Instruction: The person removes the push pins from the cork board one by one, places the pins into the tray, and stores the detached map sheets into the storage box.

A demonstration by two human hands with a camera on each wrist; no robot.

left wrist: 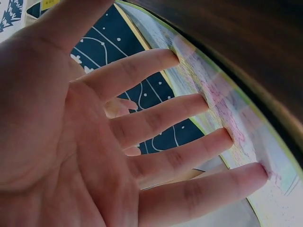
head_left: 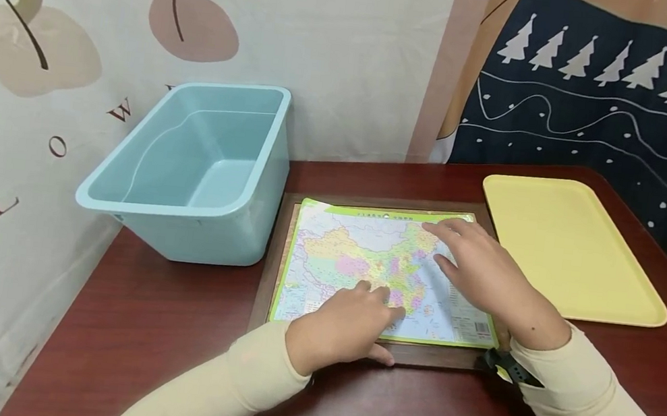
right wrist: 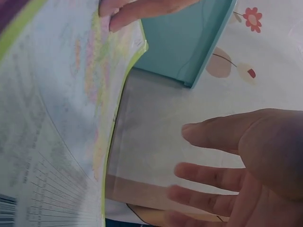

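Observation:
A printed map (head_left: 440, 300) with a green border lies on a wooden frame or board (head_left: 433, 358); its upper left corner lifts slightly. My left hand (head_left: 345, 324) reaches over the map's lower part. In the left wrist view its spread, nearly straight fingers (left wrist: 156, 120) touch the map's surface (left wrist: 239, 111), and the thumb points away. Above the map's right side is my right hand (head_left: 480, 267), fingers extended and holding nothing. The right wrist view shows a gap between this hand (right wrist: 236, 175) and the map (right wrist: 57, 109).
To the left stands a light blue plastic bin (head_left: 215, 229) against the wall. A yellow tray (head_left: 573, 253) lies at the right, close to the frame's edge. All rest on a dark red-brown table (head_left: 162, 332). Behind hang a pale patterned cloth (head_left: 356, 54) and a navy one (head_left: 592, 127).

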